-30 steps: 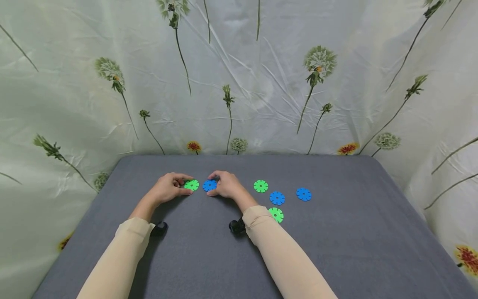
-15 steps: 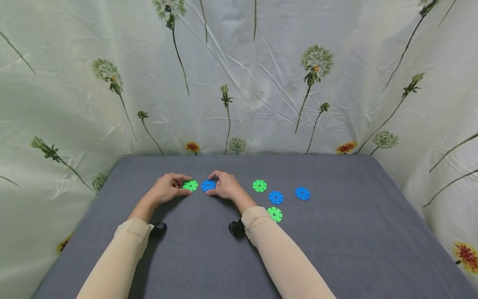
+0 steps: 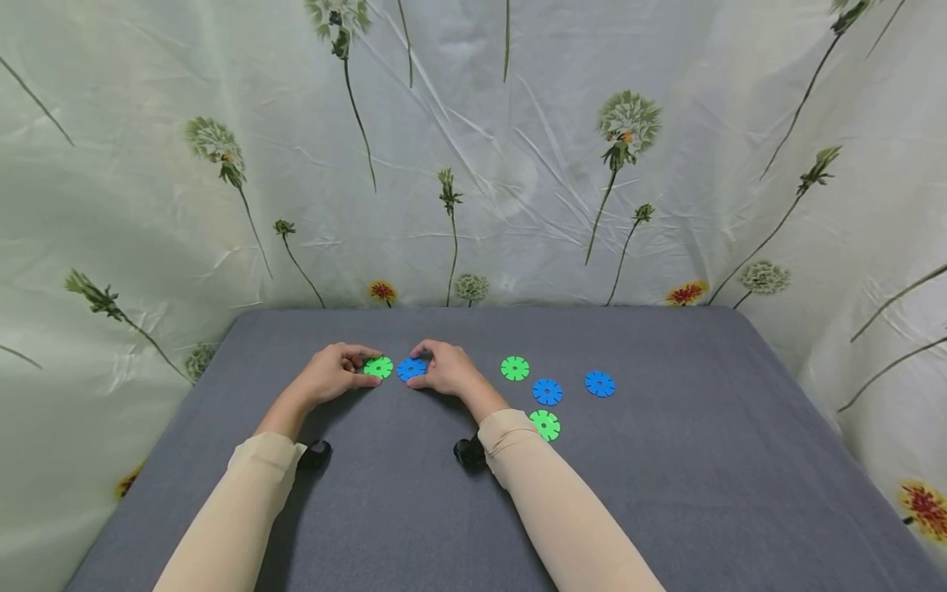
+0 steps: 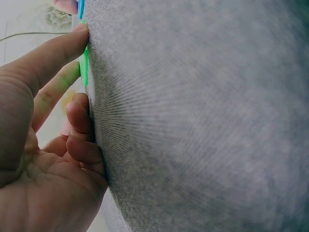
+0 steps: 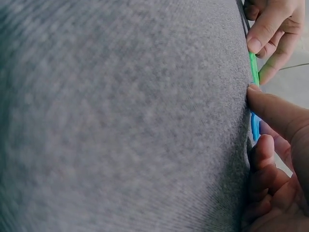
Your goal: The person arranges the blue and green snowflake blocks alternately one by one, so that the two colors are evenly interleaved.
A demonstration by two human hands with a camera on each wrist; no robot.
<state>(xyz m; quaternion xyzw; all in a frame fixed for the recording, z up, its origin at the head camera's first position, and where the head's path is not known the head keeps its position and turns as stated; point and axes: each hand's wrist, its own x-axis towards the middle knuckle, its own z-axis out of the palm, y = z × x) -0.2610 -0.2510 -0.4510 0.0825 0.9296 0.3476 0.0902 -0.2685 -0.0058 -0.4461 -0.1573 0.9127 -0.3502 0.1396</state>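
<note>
In the head view a green notched plastic disc (image 3: 378,367) lies on the grey cloth, pinched at its edges between the thumb and index finger of my left hand (image 3: 333,374). Just right of it, a small gap away, is a blue notched plastic disc (image 3: 410,370). My right hand (image 3: 450,369) pinches that blue disc by its far and near edges. The left wrist view shows the green disc (image 4: 85,65) edge-on, with the other left fingers curled beside it. From the right wrist, the blue disc (image 5: 255,126) also appears edge-on, close to the cloth.
Right of my hands lie more notched discs: a green one (image 3: 515,368), two blue ones (image 3: 547,392) and another green one (image 3: 546,425), partly behind my right sleeve (image 3: 547,493). A flower-patterned curtain (image 3: 518,205) hangs behind the grey-covered table (image 3: 392,510).
The blue disc and my right fingers have shifted very slightly left, narrowing the gap to the green disc. My left hand stays nearly still.
</note>
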